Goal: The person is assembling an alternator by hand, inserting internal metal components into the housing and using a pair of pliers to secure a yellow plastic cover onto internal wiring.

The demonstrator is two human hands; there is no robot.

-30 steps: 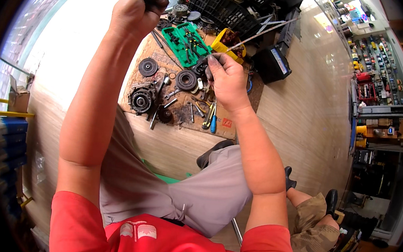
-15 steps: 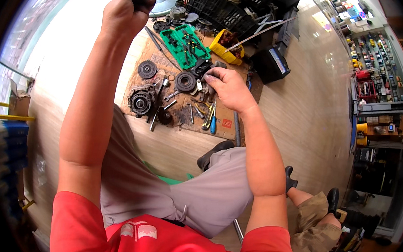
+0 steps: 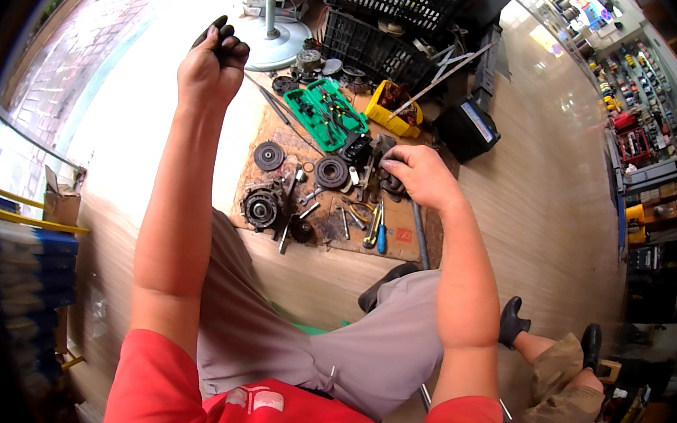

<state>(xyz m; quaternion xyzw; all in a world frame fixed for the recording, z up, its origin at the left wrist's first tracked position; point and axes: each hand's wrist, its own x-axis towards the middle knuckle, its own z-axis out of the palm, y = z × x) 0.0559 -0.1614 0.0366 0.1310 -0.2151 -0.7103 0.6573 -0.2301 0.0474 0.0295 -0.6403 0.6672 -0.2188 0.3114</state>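
My left hand (image 3: 213, 62) is raised over the floor left of the cardboard, its darkened fingers curled in. Something dark juts up at the fingertips; I cannot tell whether it is an object or a blackened finger. Beyond the cardboard's middle, my right hand (image 3: 425, 174) has thumb and fingers closed together at a dark, grimy lump (image 3: 389, 185). Left of it lie a black ring-shaped part (image 3: 331, 172) and a grooved pulley (image 3: 269, 156). Nearer to me are a round machine part with a stepped hub (image 3: 261, 208), a blue-handled screwdriver (image 3: 382, 237) and yellow-handled pliers (image 3: 363, 216).
A green tool case (image 3: 326, 113) lies spread on the stained cardboard (image 3: 336, 241). Behind it stand a yellow bin (image 3: 394, 111), black crates (image 3: 371, 43) and a stand's round base (image 3: 276, 43). A black battery (image 3: 466, 130) sits right. Another person's legs (image 3: 556, 380) are at lower right.
The whole view has shifted, so the scene sits lower and further right. Relative to the parts, my left hand has moved slightly left; my right hand stays near the dark lump.
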